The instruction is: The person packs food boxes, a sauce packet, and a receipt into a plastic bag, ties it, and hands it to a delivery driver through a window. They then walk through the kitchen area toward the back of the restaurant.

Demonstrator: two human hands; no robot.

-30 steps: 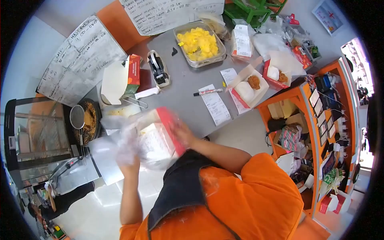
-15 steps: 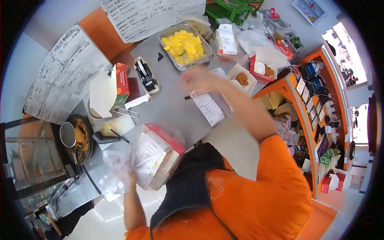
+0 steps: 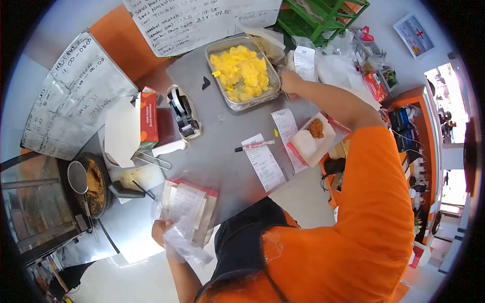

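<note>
A clear plastic bag [image 3: 186,244] is gripped at its gathered top in my left hand [image 3: 160,233], its fingers closed. Inside the bag, a red and white box [image 3: 207,198] with a paper slip on it rests by the table's near edge. My right hand [image 3: 290,83] is stretched past the right side of a clear tub of yellow food [image 3: 241,73], beside a packet with a receipt [image 3: 304,61]. Its fingers look curled, and I cannot make out what they hold. A marker [image 3: 254,146] lies across a receipt [image 3: 264,169].
An open box with fried food [image 3: 314,137] stands at the table's right. On the left are a tape dispenser [image 3: 184,112], a red box [image 3: 148,118], a white-handled knife [image 3: 169,148], and a pan with a strainer [image 3: 78,178]. Green racks [image 3: 316,22] stand behind.
My right hand has moved from above the receipts to beyond the tub's right side. My left hand and the bagged box are lower, and the bag's top now hangs toward me.
</note>
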